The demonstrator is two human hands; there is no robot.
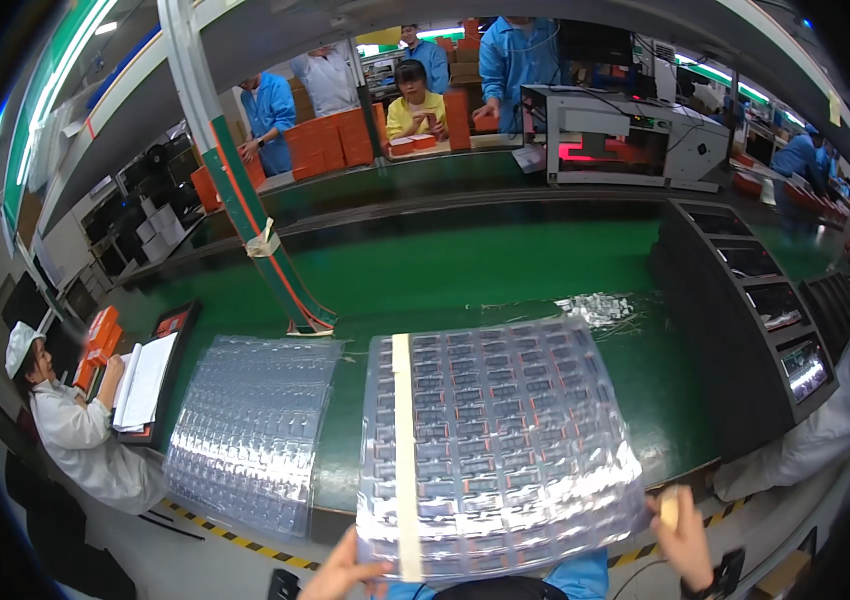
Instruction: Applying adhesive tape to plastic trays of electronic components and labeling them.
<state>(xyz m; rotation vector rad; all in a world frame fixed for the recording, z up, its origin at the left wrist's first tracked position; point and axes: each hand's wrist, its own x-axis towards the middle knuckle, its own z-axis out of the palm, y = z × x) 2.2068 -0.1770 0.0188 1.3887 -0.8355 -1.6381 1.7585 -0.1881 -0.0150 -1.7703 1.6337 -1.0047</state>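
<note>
A stack of clear plastic blister trays (505,440) lies in front of me at the table's near edge, with rows of small dark parts in its pockets. A cream strip of tape (405,440) runs down its left side from far edge to near edge. My left hand (343,572) grips the near left corner of the blister tray, thumb by the tape's lower end. Beside the near right corner is my right hand (685,540), its fingers closed on a small cream-yellow piece of tape (669,507); whether it is a roll cannot be made out.
Another blister tray stack (255,430) lies to the left on the green table (465,265). A post (245,220) rises behind it. A black rack with screens (735,320) stands at right. People work at left, right and across the table; papers (148,380) lie far left.
</note>
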